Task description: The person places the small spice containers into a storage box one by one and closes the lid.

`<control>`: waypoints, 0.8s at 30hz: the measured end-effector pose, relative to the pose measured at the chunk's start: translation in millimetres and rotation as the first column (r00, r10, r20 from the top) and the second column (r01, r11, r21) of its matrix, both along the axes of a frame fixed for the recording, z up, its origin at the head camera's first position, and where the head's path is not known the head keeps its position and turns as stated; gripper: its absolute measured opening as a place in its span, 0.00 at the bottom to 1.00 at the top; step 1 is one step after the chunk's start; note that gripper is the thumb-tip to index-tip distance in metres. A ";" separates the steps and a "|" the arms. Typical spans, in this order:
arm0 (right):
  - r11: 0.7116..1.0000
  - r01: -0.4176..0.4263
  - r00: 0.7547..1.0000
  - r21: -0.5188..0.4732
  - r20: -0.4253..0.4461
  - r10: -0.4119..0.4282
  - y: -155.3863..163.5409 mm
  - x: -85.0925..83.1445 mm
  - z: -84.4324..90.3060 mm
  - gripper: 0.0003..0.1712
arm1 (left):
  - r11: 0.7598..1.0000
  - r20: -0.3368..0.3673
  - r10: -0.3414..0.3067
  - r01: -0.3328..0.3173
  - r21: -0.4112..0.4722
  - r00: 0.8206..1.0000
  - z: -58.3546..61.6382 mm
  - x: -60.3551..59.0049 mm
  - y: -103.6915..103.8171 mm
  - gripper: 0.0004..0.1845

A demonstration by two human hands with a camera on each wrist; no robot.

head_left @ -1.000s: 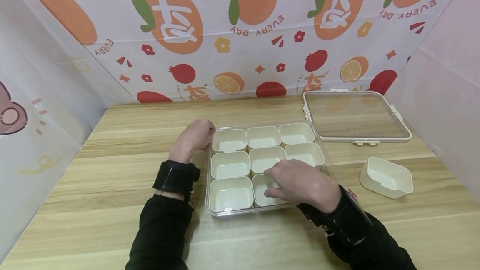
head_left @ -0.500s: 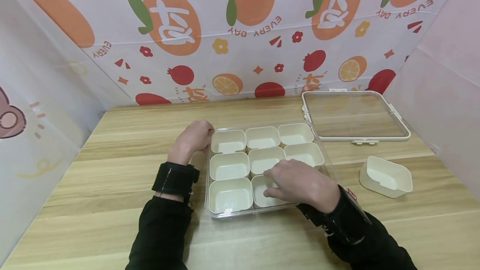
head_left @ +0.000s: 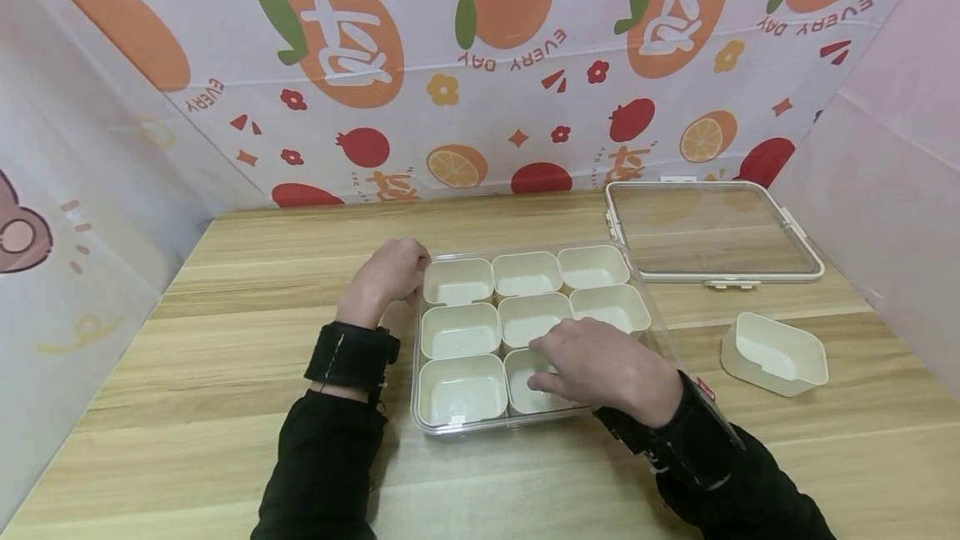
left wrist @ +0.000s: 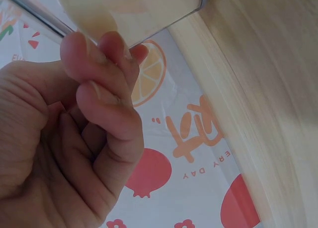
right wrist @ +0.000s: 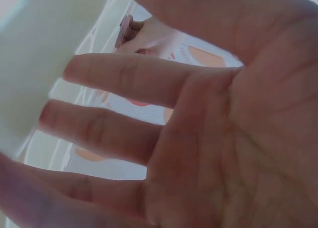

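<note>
Clear plastic makes the box (head_left: 480, 423) in the middle of the table (head_left: 225, 357), and cream cups (head_left: 460, 332) sit inside it in rows. The right hand (head_left: 600, 361) covers the near right corner, so I cannot tell what is under it. Its fingers are spread apart and nearly straight, tips at something cream and blurry; the right wrist view cuts off its thumb. The left hand (head_left: 390, 273) grips the far left corner, fingers bent and close together, thumb mostly hidden. Off to the right, one more cup (head_left: 776, 357) sits alone. Behind that lies a see-through lid (head_left: 705, 232) with a pale rim. Black sleeves (head_left: 322, 465) run off the bottom. Fruit cloth (head_left: 480, 107) hangs at the back, cut off on top.
</note>
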State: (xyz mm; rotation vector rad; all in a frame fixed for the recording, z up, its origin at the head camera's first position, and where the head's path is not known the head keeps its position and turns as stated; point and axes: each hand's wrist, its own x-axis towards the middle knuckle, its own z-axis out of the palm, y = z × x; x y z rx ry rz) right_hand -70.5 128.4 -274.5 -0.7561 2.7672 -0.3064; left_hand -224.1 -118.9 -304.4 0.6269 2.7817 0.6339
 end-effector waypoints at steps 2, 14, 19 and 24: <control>1.000 0.025 0.999 0.009 -0.031 -0.025 2.4 1.5 2.2 0.19 | 1.000 -0.003 -0.002 0.002 0.002 1.000 0.0 0.3 -0.1 0.16; 0.982 0.184 0.981 -0.033 -0.049 -0.185 47.3 -0.4 19.8 0.37 | 1.000 -0.003 -0.009 0.009 0.003 1.000 0.0 1.5 -0.3 0.16; 0.954 0.296 0.955 -0.050 -0.011 -0.297 81.9 -2.4 27.6 0.40 | 1.000 0.015 0.003 -0.003 0.001 1.000 -2.1 1.4 0.3 0.14; 0.936 0.344 0.939 -0.080 0.004 -0.345 107.2 -5.0 31.6 0.39 | 1.000 -0.016 -0.017 0.017 -0.001 1.000 -1.5 0.4 0.0 0.15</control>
